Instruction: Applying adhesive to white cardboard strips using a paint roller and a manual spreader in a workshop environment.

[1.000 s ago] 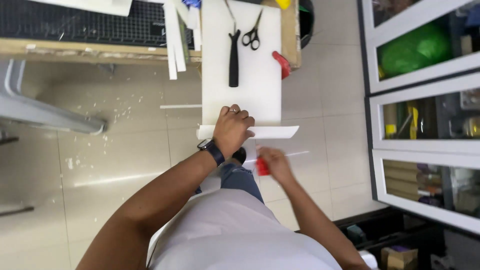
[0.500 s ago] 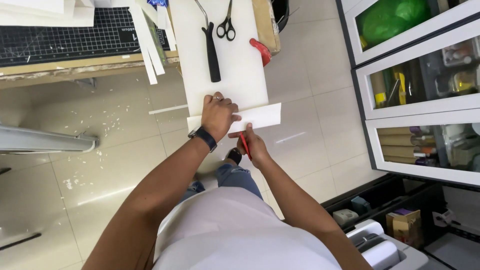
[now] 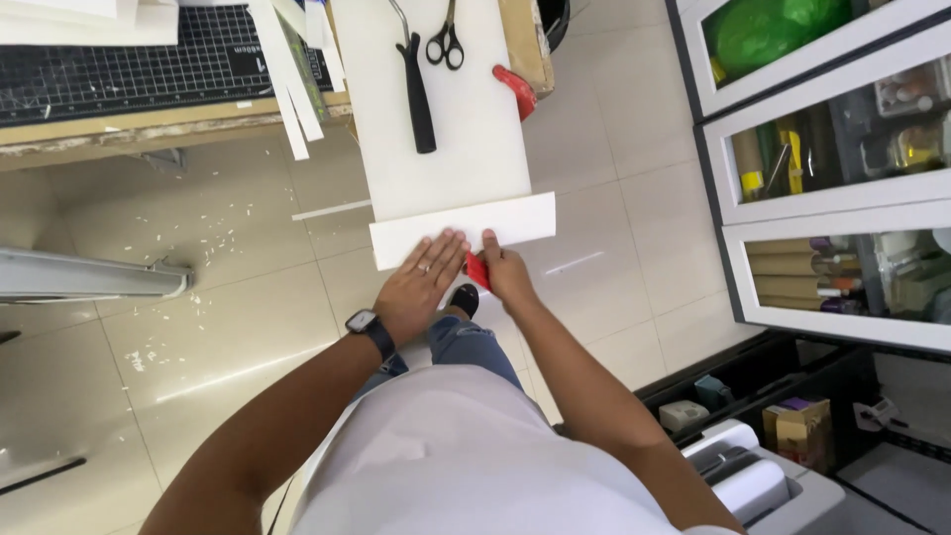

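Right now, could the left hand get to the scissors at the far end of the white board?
Probably yes. The left hand lies flat on the white strip at the near end, and the white board between it and the scissors is bare. The black-handled tool lies beside that path, not across it.

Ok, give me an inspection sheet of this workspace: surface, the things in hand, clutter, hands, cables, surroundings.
Surface: long white board reaching out from a wooden bench with a black gridded cutting mat.
Things in hand: white foam-board strip lying across the board's near end; small red cutter at its near edge.
Clutter: black-handled tool, black-handled scissors, red object at the board's right edge, loose white strips, white scraps on the tiled floor.
Hands: left hand flat, fingers on the strip; right hand gripping the cutter.
Cables: nothing seen.
Surroundings: white-framed glass cabinet of supplies on the right; grey machine lower right.
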